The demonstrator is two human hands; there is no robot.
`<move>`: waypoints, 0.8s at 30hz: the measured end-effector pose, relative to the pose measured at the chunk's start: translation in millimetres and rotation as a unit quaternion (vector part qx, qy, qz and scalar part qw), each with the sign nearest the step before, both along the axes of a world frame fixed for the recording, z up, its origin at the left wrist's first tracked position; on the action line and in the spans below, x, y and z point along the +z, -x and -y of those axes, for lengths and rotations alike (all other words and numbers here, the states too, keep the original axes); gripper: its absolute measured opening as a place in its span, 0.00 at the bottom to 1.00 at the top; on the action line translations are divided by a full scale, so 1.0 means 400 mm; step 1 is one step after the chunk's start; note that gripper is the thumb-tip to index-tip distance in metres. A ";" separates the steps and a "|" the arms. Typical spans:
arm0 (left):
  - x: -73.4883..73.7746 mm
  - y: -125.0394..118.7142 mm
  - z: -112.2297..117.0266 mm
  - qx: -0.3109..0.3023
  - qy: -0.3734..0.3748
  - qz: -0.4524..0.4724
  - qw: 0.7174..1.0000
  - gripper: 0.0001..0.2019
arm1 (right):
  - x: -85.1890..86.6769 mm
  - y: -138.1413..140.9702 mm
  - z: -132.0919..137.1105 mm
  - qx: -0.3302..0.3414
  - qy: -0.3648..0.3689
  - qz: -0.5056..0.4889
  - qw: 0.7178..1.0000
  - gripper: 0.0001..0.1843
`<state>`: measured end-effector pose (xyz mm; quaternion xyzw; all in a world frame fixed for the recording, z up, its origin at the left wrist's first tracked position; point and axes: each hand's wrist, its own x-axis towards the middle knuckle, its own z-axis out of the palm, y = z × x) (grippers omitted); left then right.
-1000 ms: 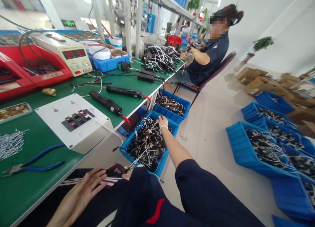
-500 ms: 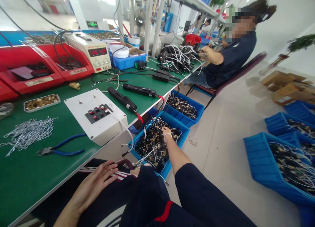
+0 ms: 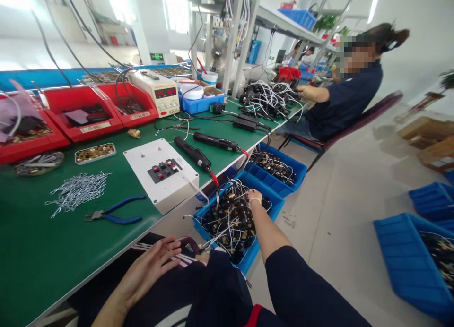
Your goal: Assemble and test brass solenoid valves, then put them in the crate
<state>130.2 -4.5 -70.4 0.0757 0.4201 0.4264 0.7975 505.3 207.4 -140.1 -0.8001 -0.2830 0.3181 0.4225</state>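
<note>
My left hand [image 3: 156, 263] lies palm down on my lap, its fingers outstretched and holding nothing. With the arm stretched forward, my right hand [image 3: 254, 195] is at the far right part of a blue bin [image 3: 275, 210] beside the table. Its fingers are down among a heap of black parts with brass pieces and white cables [image 3: 232, 218]; whether they grip one is hidden. On the table edge above the bin sits a white test box [image 3: 161, 176] with a black socket panel. Two black electric screwdrivers [image 3: 193, 153] lie behind it.
Blue-handled cutters [image 3: 122, 211], a pile of metal hooks [image 3: 81, 191] and a tray of brass pieces [image 3: 95, 153] lie on the green table. A power supply [image 3: 156, 91] stands behind. More blue bins [image 3: 400, 261] are on the floor at right. A co-worker [image 3: 354, 100] sits farther along.
My view has turned a little to the left, so everything sits farther right and mostly lower. My right hand stays in the bin, and my left hand still rests on my lap.
</note>
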 end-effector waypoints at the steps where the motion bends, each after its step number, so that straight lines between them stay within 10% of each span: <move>1: 0.002 0.001 0.001 -0.005 0.002 0.004 1.000 0.15 | 0.004 -0.003 -0.016 -0.005 0.003 -0.013 1.000 0.16; 24: 0.011 0.000 -0.003 -0.027 -0.008 0.007 1.000 0.15 | 0.079 -0.046 -0.197 -0.025 -0.063 -0.082 0.994 0.16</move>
